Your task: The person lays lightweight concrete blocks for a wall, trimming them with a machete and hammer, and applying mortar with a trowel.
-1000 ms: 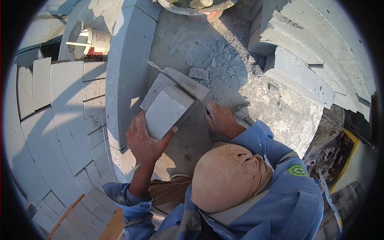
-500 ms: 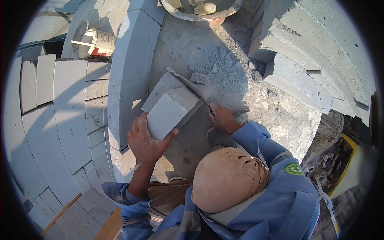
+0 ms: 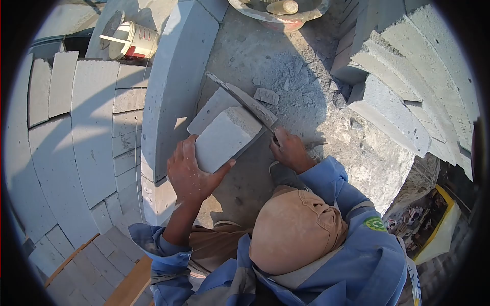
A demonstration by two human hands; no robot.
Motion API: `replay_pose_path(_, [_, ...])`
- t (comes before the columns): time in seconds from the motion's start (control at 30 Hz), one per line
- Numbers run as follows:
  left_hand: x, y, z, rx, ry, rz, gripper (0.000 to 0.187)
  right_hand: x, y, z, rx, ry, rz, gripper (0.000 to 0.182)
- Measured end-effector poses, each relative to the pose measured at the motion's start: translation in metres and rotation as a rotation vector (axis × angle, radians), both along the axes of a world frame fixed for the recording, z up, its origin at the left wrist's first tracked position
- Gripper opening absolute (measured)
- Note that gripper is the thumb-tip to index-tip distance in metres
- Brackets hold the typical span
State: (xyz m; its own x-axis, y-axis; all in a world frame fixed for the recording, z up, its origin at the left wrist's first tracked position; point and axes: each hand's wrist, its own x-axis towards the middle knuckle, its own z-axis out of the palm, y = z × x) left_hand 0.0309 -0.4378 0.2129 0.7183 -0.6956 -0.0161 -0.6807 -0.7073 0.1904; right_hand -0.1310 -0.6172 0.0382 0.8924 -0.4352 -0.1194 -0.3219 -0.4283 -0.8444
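My left hand [image 3: 191, 171] presses against a pale grey block [image 3: 226, 137], fingers along its left side and thumb at its lower edge. This block rests on a flat, light slab [image 3: 208, 110]. In my right hand [image 3: 292, 149] is the handle end of a long, narrow blade [image 3: 240, 101]. The blade lies diagonally over the slab, just beyond the block's upper right end, with its tip pointing up and left. Part of the slab shows on both sides of it. The exact contact between blade and slab is hard to make out.
A long upright block [image 3: 176, 86] stands at the left, beside a wall of blocks [image 3: 92, 137]. A white bucket [image 3: 140, 42] lies upper left. At the top is a basin [image 3: 301, 18]. Rubble [image 3: 293, 84] covers the ground. More blocks lean at right. A tan cap [image 3: 293, 229] fills the lower middle.
The whole view has shifted, so the surroundings sit lower left to upper right of before. Relative to the slab, the blade lies farther left, and more slab shows to its right. Both hands keep their holds.
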Motion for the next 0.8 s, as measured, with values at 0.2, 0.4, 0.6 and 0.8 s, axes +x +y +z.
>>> replay_pose_path(0.2, [0.000, 0.000, -0.001, 0.020, -0.005, 0.009, 0.089, 0.007, -0.007, -0.005, 0.081, 0.054, 0.000, 0.028])
replay_pose_path(0.4, [-0.001, 0.000, 0.000, 0.028, -0.015, 0.008, 0.089, 0.009, -0.006, -0.029, -0.010, 0.061, 0.017, 0.026])
replay_pose_path(0.6, [-0.001, -0.003, 0.004, 0.029, -0.001, -0.008, 0.092, 0.007, 0.002, 0.000, 0.020, 0.002, -0.018, 0.022])
replay_pose_path(0.8, [-0.001, 0.000, 0.000, 0.040, 0.021, 0.023, 0.092, 0.006, -0.017, -0.006, 0.163, 0.124, -0.006, 0.021])
